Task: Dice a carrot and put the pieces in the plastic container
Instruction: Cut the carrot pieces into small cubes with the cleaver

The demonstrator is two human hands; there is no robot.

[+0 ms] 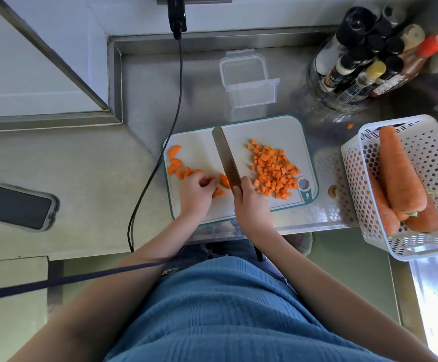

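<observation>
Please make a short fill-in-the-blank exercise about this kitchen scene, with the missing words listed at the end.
1. The right hand grips the ____.
2. The diced carrot pile lies on the ____ board.
3. The plastic container holds ____ carrot pieces.
4. Whole carrots lie in the white ____.

Missing words: knife; cutting; no; basket

Phone in grey case (16, 207) lies screen-up far left on counter. Black cable (160, 142) trails from plugged-in adapter (176, 13). Sauce and spice bottles (364, 58) cluster top right.
</observation>
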